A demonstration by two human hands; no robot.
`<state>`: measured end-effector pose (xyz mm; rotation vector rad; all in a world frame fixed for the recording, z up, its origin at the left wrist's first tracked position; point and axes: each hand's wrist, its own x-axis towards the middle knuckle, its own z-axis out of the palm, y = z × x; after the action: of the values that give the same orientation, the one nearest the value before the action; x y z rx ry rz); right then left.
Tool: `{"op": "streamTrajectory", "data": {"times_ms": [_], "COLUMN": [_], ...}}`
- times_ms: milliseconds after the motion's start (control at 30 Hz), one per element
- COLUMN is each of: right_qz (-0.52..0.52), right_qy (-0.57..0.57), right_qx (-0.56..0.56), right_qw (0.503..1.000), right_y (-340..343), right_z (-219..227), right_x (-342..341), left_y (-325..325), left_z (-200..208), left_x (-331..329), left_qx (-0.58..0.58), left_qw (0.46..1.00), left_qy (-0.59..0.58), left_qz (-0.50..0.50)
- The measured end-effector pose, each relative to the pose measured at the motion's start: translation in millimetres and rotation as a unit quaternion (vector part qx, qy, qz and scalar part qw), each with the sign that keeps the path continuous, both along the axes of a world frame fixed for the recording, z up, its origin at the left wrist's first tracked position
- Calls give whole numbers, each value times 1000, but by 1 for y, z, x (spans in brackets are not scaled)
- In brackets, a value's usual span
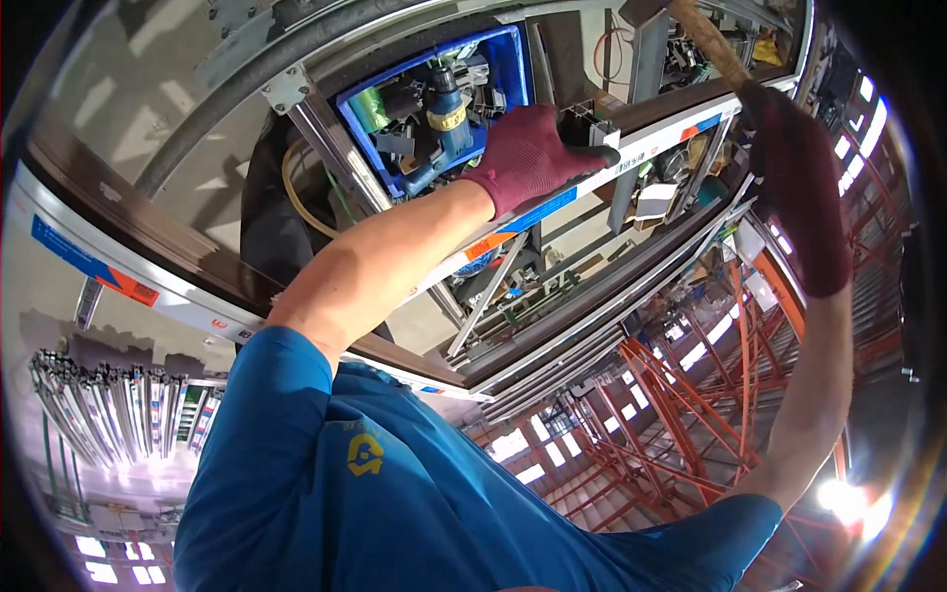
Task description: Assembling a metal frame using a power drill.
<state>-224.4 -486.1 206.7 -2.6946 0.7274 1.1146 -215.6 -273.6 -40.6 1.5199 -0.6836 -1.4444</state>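
My right hand [801,187], in a maroon glove with a dark palm, is raised at the right and closed round the wooden handle of a hammer [712,44]. The hammer's dark head lies at the top edge of the picture, partly cut off. In a matching glove, my left hand [533,158] rests on a long metal frame bar [646,148] covered with white, blue and orange film. Its dark-tipped thumb or finger stretches along the bar to the right. The other fingers are curled over the bar and mostly hidden.
Beyond my left hand stands a blue crate [520,59] holding a blue power tool [444,99] and metal fittings. More frame bars [128,281] cross at the left. Upright profiles [118,414] are stacked at the lower left; red steel framework [681,395] fills the right.
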Motion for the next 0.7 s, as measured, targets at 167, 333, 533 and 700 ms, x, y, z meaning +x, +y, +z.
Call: {"op": "streamTrajectory", "data": {"times_ms": [167,333,533,700], "right_qz": [211,80,253,72], "right_qy": [209,58,18,135], "right_qx": [-53,-110,-43,-3], "right_qw": [954,989,966,988], "right_y": [5,5,-1,21], "right_z": [-2,9,11,-6], "right_x": [5,5,0,-25], "left_y": [-1,0,3,-1], "left_z": [15,15,13,12], "left_x": [10,11,3,6], "left_qx": [18,40,-8,23], "left_qw": [999,997,1000,998], "left_qy": [17,-29,6,-16], "left_qz": [-41,-57,-8,-51]}}
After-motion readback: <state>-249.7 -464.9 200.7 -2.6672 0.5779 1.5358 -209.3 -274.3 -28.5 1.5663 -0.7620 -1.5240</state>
